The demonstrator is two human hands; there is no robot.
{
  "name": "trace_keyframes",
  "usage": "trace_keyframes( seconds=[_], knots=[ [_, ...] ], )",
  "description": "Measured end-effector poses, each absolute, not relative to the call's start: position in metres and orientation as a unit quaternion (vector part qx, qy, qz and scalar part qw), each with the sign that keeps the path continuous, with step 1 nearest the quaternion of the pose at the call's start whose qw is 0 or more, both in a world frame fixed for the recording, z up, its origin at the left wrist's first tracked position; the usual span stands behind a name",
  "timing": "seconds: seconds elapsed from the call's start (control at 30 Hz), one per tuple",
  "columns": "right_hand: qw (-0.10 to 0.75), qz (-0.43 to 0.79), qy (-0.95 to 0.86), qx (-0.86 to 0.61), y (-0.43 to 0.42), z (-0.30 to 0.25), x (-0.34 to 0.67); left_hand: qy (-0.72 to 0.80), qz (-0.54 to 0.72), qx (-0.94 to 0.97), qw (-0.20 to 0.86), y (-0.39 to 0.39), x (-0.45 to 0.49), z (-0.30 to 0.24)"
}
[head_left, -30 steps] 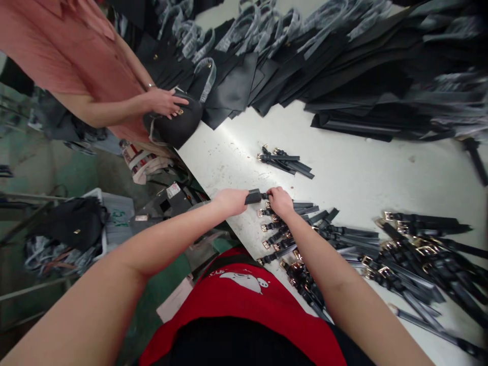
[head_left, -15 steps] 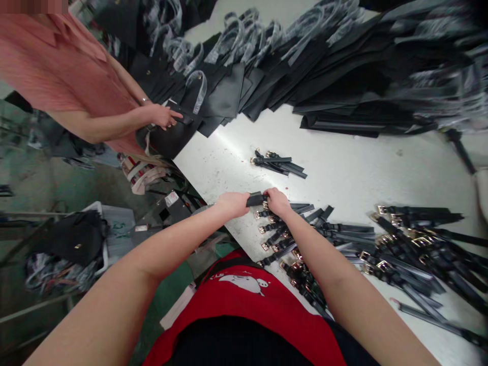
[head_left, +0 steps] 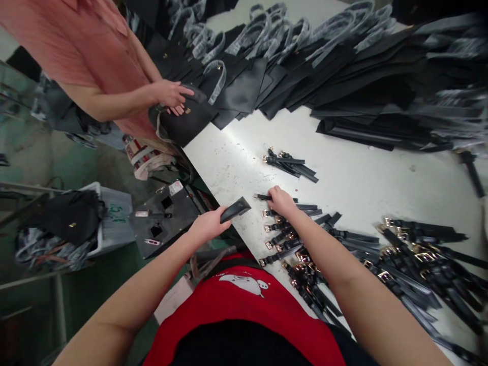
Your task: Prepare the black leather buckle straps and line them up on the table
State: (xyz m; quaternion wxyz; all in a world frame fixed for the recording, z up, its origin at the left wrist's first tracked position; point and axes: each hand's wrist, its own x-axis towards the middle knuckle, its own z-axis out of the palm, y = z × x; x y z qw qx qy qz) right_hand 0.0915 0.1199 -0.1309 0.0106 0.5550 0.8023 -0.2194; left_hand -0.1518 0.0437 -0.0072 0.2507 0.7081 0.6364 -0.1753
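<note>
My left hand (head_left: 208, 227) is closed round a small flat black tool (head_left: 235, 209), held just off the near edge of the white table (head_left: 354, 178). Curled fingers of my right hand (head_left: 279, 199) press on a thin black strap (head_left: 263, 196) at the far end of a row of black straps with gold buckles (head_left: 280, 234). Whether the fingers grip that strap or only rest on it is unclear. A small separate bundle of straps (head_left: 287, 163) lies a little farther off.
A large heap of buckled straps (head_left: 423, 254) covers the table's right side. Black leather bags with wrapped handles (head_left: 267, 56) pile across the far side. Another person in a pink top handles a black bag (head_left: 183, 114) at the table corner. A grey machine (head_left: 163, 216) stands below left.
My left hand has pulled back toward me and off the table edge with the black tool. My right hand stays on the strap, now laid at the row's end.
</note>
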Motion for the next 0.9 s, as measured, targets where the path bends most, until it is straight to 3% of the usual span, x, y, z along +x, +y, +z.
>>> trace_keyframes(
  seconds=[0.17, 0.3, 0.53, 0.9],
  knots=[
    [-0.033, -0.235, 0.770, 0.592, 0.111, -0.137, 0.093, 0.620, -0.188, 0.714, 0.265, 0.032, -0.158, -0.010],
    [-0.017, -0.243, 0.712, 0.659, 0.113, -0.147, 0.095, 0.591, -0.204, 0.740, 0.248, 0.047, -0.145, -0.012],
    [-0.028, -0.240, 0.729, 0.640, 0.114, -0.152, 0.101, 0.550, -0.226, 0.774, 0.218, 0.108, -0.086, -0.020],
    [-0.052, -0.259, 0.721, 0.641, 0.114, -0.148, 0.108, 0.508, -0.283, 0.790, 0.196, 0.129, -0.055, -0.011]
  ],
)
